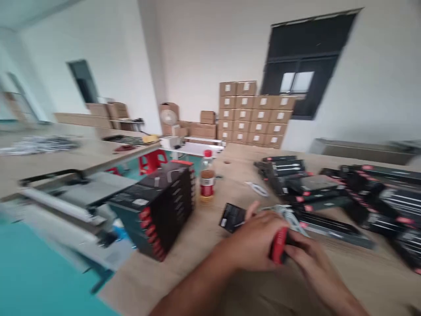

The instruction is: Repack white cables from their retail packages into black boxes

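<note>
My left hand (pixel 258 241) is wrapped over a slim black box (pixel 232 217), whose dark printed end sticks out beyond the fingers. A red end flap (pixel 279 245) shows between my two hands, and it looks like part of the same box. The fingers of my right hand (pixel 305 252) are closed at that red end, partly hidden and blurred. Just behind the hands lies a bundle of whitish cable (pixel 289 215). To the left stands a row of black boxes with red ends (pixel 164 199), packed upright side by side.
A bottle with a red cap (pixel 207 177) stands beside the row. Many loose black boxes (pixel 309 184) are piled on the right of the wooden table (pixel 204 245). A white loop (pixel 258 188) lies farther back. Left of the table edge is a grey machine (pixel 95 193); cartons (pixel 243 114) are stacked behind.
</note>
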`<state>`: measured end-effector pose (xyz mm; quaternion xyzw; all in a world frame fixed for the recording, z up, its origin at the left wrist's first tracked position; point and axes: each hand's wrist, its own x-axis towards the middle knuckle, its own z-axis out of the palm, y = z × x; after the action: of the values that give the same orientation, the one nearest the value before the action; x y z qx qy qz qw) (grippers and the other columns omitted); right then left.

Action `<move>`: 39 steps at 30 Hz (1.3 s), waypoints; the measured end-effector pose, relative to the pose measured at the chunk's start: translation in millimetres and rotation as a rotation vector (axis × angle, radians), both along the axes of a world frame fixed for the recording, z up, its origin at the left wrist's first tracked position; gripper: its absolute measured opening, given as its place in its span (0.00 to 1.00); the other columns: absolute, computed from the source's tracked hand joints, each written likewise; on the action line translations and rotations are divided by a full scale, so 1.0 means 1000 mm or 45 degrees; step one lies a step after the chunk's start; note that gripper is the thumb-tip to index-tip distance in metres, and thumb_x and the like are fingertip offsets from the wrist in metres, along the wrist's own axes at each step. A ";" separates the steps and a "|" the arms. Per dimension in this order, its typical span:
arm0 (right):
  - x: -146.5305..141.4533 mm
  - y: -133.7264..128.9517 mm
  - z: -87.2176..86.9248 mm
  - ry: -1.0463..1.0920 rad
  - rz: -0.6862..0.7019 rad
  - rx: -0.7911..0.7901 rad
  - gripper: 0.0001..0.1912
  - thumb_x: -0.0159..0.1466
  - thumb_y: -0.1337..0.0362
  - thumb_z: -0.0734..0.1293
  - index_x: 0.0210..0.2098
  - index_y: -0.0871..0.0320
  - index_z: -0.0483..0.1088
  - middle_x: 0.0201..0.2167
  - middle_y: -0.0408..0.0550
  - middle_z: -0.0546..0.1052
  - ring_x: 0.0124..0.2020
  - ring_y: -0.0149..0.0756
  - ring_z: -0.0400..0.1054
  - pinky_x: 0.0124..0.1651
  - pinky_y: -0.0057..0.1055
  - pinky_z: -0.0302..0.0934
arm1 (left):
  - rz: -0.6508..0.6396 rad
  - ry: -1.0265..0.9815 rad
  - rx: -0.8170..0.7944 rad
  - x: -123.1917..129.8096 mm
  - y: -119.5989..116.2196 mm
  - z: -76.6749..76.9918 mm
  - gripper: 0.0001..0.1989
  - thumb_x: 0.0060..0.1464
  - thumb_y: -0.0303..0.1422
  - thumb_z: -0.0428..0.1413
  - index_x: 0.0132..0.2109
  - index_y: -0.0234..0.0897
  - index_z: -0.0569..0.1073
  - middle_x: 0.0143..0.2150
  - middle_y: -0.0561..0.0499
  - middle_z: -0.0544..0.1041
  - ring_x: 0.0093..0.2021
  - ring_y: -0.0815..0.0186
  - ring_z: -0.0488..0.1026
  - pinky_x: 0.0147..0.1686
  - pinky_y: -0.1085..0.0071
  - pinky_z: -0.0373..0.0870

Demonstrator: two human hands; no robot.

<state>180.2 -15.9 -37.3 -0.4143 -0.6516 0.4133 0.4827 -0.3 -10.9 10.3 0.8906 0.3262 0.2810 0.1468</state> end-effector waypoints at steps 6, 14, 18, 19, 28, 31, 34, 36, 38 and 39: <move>-0.013 0.009 0.015 0.182 -0.074 -0.096 0.05 0.45 0.63 0.60 0.21 0.55 0.66 0.21 0.41 0.67 0.27 0.36 0.59 0.32 0.31 0.56 | 0.004 -0.054 0.049 -0.001 0.006 -0.005 0.32 0.45 0.28 0.63 0.58 0.47 0.67 0.58 0.53 0.76 0.62 0.56 0.70 0.74 0.49 0.36; -0.008 0.015 0.005 0.332 0.074 -0.174 0.11 0.46 0.67 0.60 0.28 0.57 0.71 0.24 0.41 0.71 0.28 0.35 0.62 0.31 0.29 0.56 | 0.080 0.013 0.073 -0.002 0.010 -0.003 0.35 0.43 0.23 0.61 0.58 0.50 0.66 0.58 0.54 0.75 0.62 0.59 0.69 0.73 0.49 0.36; -0.005 0.014 0.003 0.275 -0.103 0.063 0.21 0.55 0.69 0.64 0.49 0.55 0.70 0.43 0.49 0.78 0.41 0.40 0.72 0.45 0.36 0.67 | 0.244 -0.003 0.132 -0.002 0.012 -0.003 0.33 0.43 0.23 0.60 0.57 0.47 0.66 0.56 0.52 0.76 0.59 0.57 0.70 0.71 0.47 0.39; -0.004 0.014 0.002 0.224 -0.168 0.166 0.21 0.58 0.68 0.65 0.52 0.53 0.69 0.49 0.51 0.77 0.45 0.42 0.73 0.47 0.38 0.68 | 0.294 0.005 0.160 -0.001 0.012 -0.003 0.32 0.44 0.23 0.59 0.57 0.46 0.66 0.55 0.51 0.76 0.58 0.56 0.71 0.71 0.47 0.40; -0.004 0.018 -0.008 -0.248 -0.263 0.518 0.17 0.71 0.67 0.56 0.47 0.52 0.76 0.54 0.53 0.75 0.55 0.43 0.70 0.58 0.39 0.64 | 0.502 0.076 0.365 0.009 0.010 -0.008 0.30 0.43 0.21 0.54 0.55 0.42 0.67 0.51 0.50 0.77 0.52 0.55 0.72 0.60 0.53 0.55; -0.013 0.015 -0.006 -0.210 -0.242 0.406 0.16 0.72 0.61 0.57 0.50 0.50 0.75 0.61 0.52 0.71 0.64 0.45 0.64 0.66 0.42 0.56 | 0.546 0.075 0.461 0.009 0.011 -0.013 0.26 0.48 0.21 0.54 0.55 0.42 0.68 0.50 0.50 0.78 0.51 0.56 0.72 0.59 0.54 0.55; -0.022 0.011 -0.001 -0.091 -0.147 0.270 0.16 0.72 0.56 0.58 0.49 0.49 0.76 0.60 0.50 0.73 0.63 0.45 0.63 0.67 0.43 0.54 | 0.549 0.087 0.502 0.009 0.012 -0.015 0.25 0.51 0.22 0.54 0.56 0.41 0.68 0.52 0.48 0.78 0.52 0.55 0.72 0.59 0.54 0.53; -0.023 0.012 0.003 0.043 -0.122 0.177 0.14 0.70 0.53 0.62 0.40 0.51 0.76 0.56 0.50 0.75 0.61 0.46 0.65 0.64 0.43 0.57 | 0.526 0.107 0.470 0.009 0.014 -0.014 0.25 0.51 0.22 0.55 0.56 0.41 0.68 0.53 0.47 0.78 0.52 0.56 0.72 0.59 0.55 0.54; -0.017 0.017 0.007 0.258 -0.192 0.097 0.13 0.63 0.52 0.70 0.30 0.54 0.74 0.54 0.49 0.76 0.60 0.48 0.65 0.61 0.41 0.59 | 0.512 0.133 0.400 0.007 0.016 -0.011 0.26 0.50 0.23 0.56 0.57 0.41 0.67 0.53 0.47 0.77 0.53 0.56 0.72 0.58 0.56 0.54; -0.010 0.020 0.010 0.411 -0.258 0.052 0.15 0.58 0.52 0.74 0.26 0.55 0.72 0.53 0.49 0.77 0.58 0.48 0.67 0.59 0.39 0.60 | 0.521 0.151 0.358 0.006 0.017 -0.010 0.28 0.49 0.24 0.57 0.58 0.40 0.67 0.53 0.47 0.77 0.54 0.55 0.71 0.58 0.56 0.55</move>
<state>170.0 4.0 -27.6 -0.3963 -0.5288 0.4104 0.6284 5.8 6.6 0.4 0.8327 0.4653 0.2946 -0.0578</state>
